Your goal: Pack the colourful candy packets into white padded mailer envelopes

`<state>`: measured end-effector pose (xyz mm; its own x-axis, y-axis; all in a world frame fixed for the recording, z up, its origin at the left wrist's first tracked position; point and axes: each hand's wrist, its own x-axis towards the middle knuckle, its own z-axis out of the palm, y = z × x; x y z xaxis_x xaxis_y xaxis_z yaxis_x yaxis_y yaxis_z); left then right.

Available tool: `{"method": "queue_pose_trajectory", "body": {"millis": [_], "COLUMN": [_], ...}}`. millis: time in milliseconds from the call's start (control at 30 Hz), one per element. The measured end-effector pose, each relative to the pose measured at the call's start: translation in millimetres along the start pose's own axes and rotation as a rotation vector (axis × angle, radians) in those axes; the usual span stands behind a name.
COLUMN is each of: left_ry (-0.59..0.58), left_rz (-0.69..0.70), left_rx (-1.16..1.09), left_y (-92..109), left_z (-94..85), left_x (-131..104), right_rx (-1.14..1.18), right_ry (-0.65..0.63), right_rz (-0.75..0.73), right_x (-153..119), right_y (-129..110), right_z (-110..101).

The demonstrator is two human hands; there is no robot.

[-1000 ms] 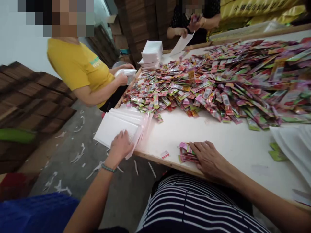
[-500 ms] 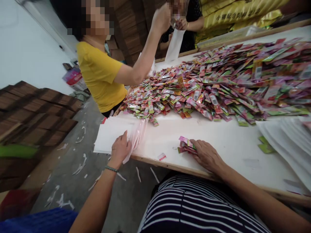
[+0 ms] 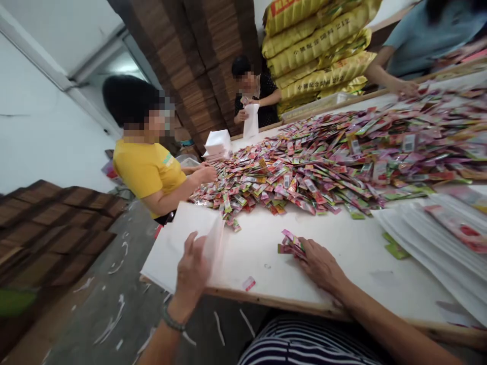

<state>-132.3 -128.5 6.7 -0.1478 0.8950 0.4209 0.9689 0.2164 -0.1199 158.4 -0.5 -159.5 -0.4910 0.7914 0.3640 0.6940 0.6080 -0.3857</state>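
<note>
My left hand (image 3: 193, 268) is at the near edge of a stack of flat white bags (image 3: 162, 258). Its fingers pinch the top white bag (image 3: 198, 223), which stands partly lifted; some of the fingers are behind its see-through side. My right hand (image 3: 323, 266) rests on the table, closed around a small bunch of sachets (image 3: 292, 245) in pink and green. Beyond both hands spreads a big heap of similar sachets (image 3: 304, 177).
The white table (image 3: 243, 258) has a wooden front edge. Filled white packs (image 3: 429, 243) lie at the right. A small pink-and-white slip (image 3: 249, 283) sits near the edge. Co-workers stand around the heap: one in a yellow shirt (image 3: 142, 167), others across the table.
My left hand has raised the top bag from the stack. My right hand keeps the sachets in nearly the same place. The yellow-shirted person's arm has come down; the view has tilted up.
</note>
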Motion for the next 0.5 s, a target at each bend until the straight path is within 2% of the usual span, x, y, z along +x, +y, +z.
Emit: {"method": "queue_pose_trajectory", "body": {"millis": [33,100,167,233,300,367,433,500], "left_ry": [0.02,-0.048,-0.209,-0.383,-0.465,-0.485,-0.5,-0.526], "left_rz": [0.104,0.261,0.356,0.422,0.424,0.404,0.385,0.358], "left_rx": [-0.049,-0.109,-0.114,-0.1,-0.068,-0.06,-0.07,-0.05], "left_y": [21.2,66.9,106.8,132.6,143.4,143.2,138.2,133.1], "left_z": [0.9,13.1,37.2,65.3,88.6,102.7,109.2,111.7], "left_x": [5.1,13.8,20.1,24.3,26.7,27.2,27.0,27.0], "right_rx": [-0.004,-0.02,-0.043,-0.048,0.012,0.166,0.383,0.58], "right_ry": [0.021,0.067,0.115,0.158,0.175,0.159,0.124,0.082], "right_rz": [0.044,0.133,0.218,0.286,0.352,0.441,0.52,0.485], "right_x": [1.6,3.9,5.4,6.8,8.8,12.3,18.3,25.9], "right_y": [2.3,7.3,13.7,21.1,26.8,27.3,21.1,10.6], "right_z": [0.6,1.0,-0.3,-5.0,-14.7,-28.1,-39.8,-45.0]}}
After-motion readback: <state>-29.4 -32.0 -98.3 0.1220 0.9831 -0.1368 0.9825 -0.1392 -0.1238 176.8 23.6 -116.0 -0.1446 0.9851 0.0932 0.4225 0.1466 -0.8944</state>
